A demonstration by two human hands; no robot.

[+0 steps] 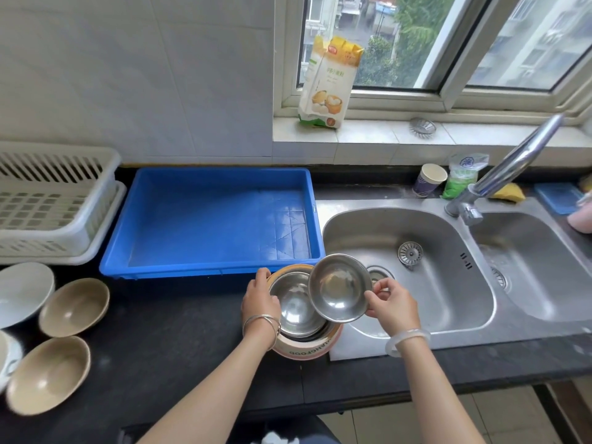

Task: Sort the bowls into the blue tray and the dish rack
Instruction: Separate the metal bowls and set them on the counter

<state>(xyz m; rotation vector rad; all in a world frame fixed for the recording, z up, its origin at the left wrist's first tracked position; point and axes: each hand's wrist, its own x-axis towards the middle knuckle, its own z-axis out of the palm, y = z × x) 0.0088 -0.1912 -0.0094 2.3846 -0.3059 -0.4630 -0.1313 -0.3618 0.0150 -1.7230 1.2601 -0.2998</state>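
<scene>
My right hand [389,304] pinches the rim of a small steel bowl [338,288], tilted up above a stack of steel bowls [296,310]. That stack sits inside a pink-and-cream bowl [304,349] on the counter's edge by the sink. My left hand [259,299] holds the stack's left rim. The blue tray [214,267] lies just behind, with nothing in it. The white dish rack [54,200] stands at the far left. Two beige bowls [75,306] [48,373] and a white bowl [22,291] rest on the black counter at the left.
A double steel sink [448,322] with a tap [509,168] is on the right. A paper cup [429,181], a bag and a yellow sponge [511,192] stand behind it. A flour packet [330,81] leans on the windowsill.
</scene>
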